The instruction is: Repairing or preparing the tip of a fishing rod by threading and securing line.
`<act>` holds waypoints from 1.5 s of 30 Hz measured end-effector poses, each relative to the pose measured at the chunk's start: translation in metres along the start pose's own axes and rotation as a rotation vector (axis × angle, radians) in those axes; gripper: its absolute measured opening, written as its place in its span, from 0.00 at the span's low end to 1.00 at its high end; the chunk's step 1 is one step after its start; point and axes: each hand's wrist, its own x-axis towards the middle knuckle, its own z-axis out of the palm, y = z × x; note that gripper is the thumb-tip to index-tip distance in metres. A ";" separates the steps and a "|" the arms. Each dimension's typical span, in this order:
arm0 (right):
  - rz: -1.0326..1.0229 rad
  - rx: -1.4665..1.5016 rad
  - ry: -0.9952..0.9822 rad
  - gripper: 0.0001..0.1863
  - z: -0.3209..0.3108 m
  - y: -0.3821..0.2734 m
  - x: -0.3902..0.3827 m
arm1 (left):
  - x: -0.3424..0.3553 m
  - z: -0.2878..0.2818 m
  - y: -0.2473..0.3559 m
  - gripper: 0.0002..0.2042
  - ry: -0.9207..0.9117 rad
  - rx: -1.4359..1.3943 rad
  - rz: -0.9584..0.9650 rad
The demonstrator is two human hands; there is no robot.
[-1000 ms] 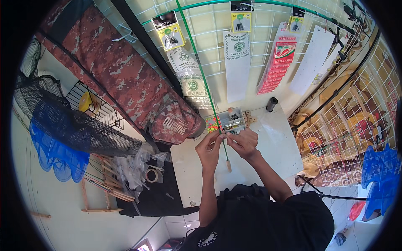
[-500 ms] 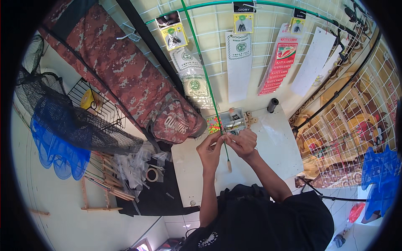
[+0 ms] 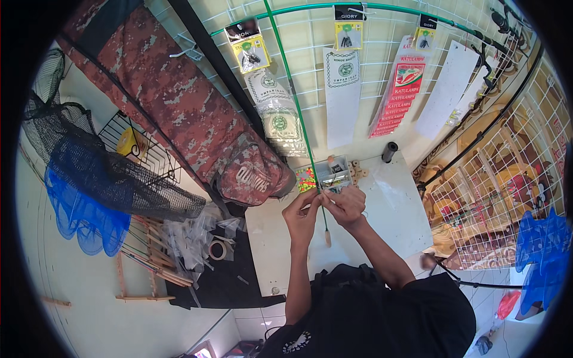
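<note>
Barely any hand motion since the earlier frame; view drifted slightly, so the rod's top end and the hung packets sit a touch further right. Head view: thin green rod (image 3: 307, 140) runs from the top edge to center, tan handle (image 3: 327, 238) at its lower end, over a white tabletop (image 3: 388, 221). Left hand (image 3: 300, 213) and right hand (image 3: 348, 204) meet on the rod at frame center, thumb and fingertips of each pinched together; exact grip and any small part between them too small to tell. Divided tray (image 3: 324, 167) just above the hands, bright beads (image 3: 305, 178) in its left part, tan rings (image 3: 359, 173) beside its right side. Black cylinder (image 3: 390, 152) stands right of those. Camouflage bag (image 3: 173, 113) fills upper left; tape roll (image 3: 217, 250) lower left.
</note>
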 end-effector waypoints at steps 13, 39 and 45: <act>0.101 0.023 0.028 0.09 0.005 -0.001 -0.002 | 0.001 0.002 0.000 0.11 -0.005 -0.003 -0.001; -0.157 -0.088 -0.108 0.11 -0.007 0.001 0.009 | 0.000 0.003 0.002 0.11 -0.011 0.018 0.009; -0.161 -0.114 -0.117 0.13 -0.007 0.002 0.009 | 0.000 0.003 -0.001 0.12 -0.025 0.000 0.004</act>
